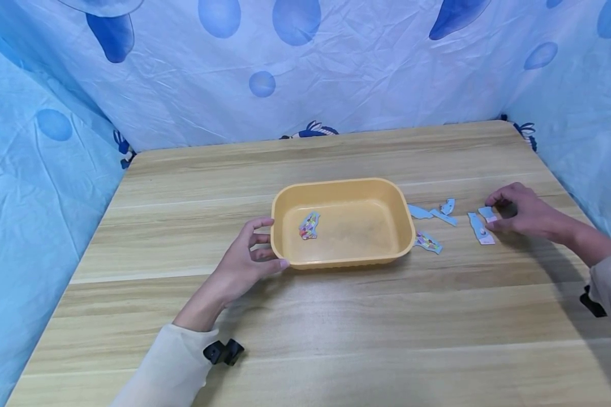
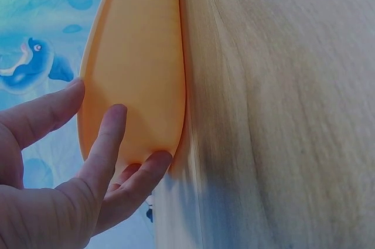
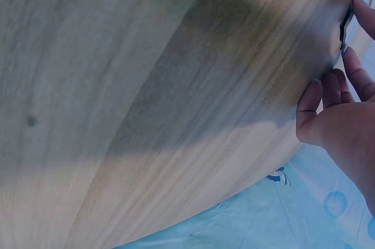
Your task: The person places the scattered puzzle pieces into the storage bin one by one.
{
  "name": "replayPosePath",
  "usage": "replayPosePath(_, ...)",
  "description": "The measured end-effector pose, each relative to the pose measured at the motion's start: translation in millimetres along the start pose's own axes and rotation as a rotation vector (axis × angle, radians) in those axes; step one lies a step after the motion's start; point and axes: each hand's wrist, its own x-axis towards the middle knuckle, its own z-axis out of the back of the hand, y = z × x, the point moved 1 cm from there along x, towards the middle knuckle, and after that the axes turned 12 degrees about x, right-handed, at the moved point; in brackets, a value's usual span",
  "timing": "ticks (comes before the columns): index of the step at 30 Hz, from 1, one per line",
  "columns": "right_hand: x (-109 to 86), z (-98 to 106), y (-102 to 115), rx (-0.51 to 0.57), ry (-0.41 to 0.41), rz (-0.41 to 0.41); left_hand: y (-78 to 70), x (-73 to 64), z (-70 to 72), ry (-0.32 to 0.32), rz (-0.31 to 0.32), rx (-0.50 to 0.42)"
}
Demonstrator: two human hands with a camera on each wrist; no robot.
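Note:
My left hand (image 1: 244,260) holds the left end of a yellow plastic basin (image 1: 343,263), thumb at the rim's near corner and fingers against the outer wall (image 2: 140,55). Inside, towards the left, lies a blue puzzle piece with a colourful print (image 1: 309,225). Over on the right, my right hand (image 1: 526,215) pinches a small blue-and-pink puzzle piece (image 1: 487,213) between thumb and fingers. A longer blue-and-pink piece (image 1: 480,229) lies just left of it. The right wrist view catches the hand (image 3: 343,105) at its edge, with the piece seen edge-on.
Between the basin and the right hand lie several loose puzzle pieces: a small curved one (image 1: 447,206), a narrow blue strip (image 1: 443,217), a blue one (image 1: 420,212) by the basin wall, and a colourful one (image 1: 428,242). Blue printed cloth (image 1: 305,102) hangs around the wooden table (image 1: 336,322).

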Motion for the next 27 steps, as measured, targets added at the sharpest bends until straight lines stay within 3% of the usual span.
replayPosePath(9, 0.8, 5, 4, 0.023, 0.054, -0.105, 0.1, -0.3, 0.3, 0.005, -0.003, -0.003)
replayPosePath(27, 5.1, 15, 15, 0.054, 0.101, -0.162, -0.4, 0.1, 1.4, 0.006, 0.006, 0.011)
